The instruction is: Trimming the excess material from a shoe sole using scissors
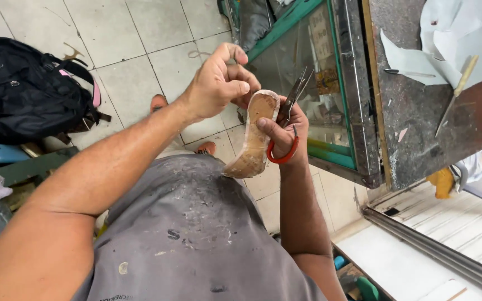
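The curved tan shoe sole, pale along its rim and scuffed brown across its face, stood nearly upright in front of the grey paint-flecked shirt. The right hand had its fingers clamped around the sole's middle, with red-handled metal scissors hooked on the same hand just right of the sole. The left hand had its fingers pinched together at the sole's top end, left of it

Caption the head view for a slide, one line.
Right hand grips a tan shoe sole and red-handled scissors; left hand pinches the sole's top edge.
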